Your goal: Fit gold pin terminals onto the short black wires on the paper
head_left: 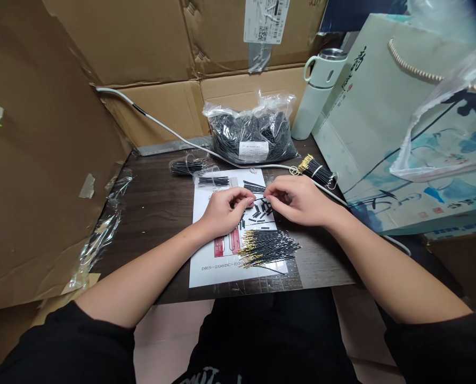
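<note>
My left hand (226,211) is pinched closed over a printed white sheet (206,266). Facing it, my right hand (299,201) also pinches, its fingertips a small gap from the left ones. Whatever the fingertips hold is too small to make out. Just below them, short black tube pieces (257,216) lie scattered on the sheet. Nearer to me is a spread pile of black wires with gold-coloured ends (267,248). A few longer black strands (254,186) lie beyond the fingertips, partly hidden by my right hand.
Behind stand a clear bag of black strands (253,133) and a pale green bottle (313,96). A white cable (169,131) crosses the table. Tied bundles (317,170) lie near it. Cardboard (54,160) walls the left; a paper bag (405,133) stands right.
</note>
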`<state>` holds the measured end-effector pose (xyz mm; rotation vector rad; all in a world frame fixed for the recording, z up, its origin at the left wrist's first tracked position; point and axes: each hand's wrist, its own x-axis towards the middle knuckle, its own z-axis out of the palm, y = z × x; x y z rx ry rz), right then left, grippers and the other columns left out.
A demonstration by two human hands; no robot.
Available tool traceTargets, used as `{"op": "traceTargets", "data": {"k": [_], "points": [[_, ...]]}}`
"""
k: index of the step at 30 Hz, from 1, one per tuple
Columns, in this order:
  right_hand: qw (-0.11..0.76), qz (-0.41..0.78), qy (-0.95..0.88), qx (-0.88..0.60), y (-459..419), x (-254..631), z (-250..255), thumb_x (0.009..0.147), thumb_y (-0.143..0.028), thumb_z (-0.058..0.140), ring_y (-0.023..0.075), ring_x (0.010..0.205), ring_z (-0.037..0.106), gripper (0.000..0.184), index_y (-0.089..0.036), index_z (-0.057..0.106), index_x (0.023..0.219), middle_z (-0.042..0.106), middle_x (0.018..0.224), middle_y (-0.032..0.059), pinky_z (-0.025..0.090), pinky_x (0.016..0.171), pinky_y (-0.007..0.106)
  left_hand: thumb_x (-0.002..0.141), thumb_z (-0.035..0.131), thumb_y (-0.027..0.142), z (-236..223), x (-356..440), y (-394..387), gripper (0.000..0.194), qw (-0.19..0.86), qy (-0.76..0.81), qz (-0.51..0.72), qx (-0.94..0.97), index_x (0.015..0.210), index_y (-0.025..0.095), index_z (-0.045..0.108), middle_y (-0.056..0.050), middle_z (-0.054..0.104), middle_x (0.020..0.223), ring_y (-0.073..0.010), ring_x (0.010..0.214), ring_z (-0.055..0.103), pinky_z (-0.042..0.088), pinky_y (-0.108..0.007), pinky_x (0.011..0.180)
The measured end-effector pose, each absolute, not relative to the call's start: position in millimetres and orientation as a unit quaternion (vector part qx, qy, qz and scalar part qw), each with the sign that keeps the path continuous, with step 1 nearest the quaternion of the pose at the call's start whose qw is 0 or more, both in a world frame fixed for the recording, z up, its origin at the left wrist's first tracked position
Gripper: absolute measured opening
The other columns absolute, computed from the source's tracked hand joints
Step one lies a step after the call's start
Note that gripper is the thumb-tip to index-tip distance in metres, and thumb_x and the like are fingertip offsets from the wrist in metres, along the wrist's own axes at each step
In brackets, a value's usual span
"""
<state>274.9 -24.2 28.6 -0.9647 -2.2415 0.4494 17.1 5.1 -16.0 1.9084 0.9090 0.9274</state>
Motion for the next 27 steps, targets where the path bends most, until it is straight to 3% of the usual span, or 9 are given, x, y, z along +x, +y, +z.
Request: {"op": "traceTargets", "data": {"k": [9,27], "points": [[0.34,0.176,-0.838,-0.388,-22.9,276.1,27.0,0.101,-0.023,0.062,0.0183,0.076,0.062,0.011,-0.02,0.073,0.098,0.072,0.087,0.0045,0.049,0.075,0.035,0.098,0.08,0.035,-18.6,18.0,5.2,0.022,0.394,0.359,0.389,0.751,0.112,0.019,0.083,-0.006,0.08,0.091,-0.014,0.075,0.068,0.055,-0.029,0.069],[0.346,0.187,-0.828,-0.399,-23.0,275.5,28.5,0.1,-0.024,0.064,0.019,0.075,0.064,0.011,-0.02,0.073,0.097,0.075,0.086,0.0048,0.05,0.074,0.035,0.099,0.078,0.034,-17.5,18.4,4.7,0.019,0.379,0.364,0.394,0.754,0.109,0.02,0.084,-0.005,0.079,0.087,-0.0127,0.072,0.065,0.053,-0.029,0.068]]}}
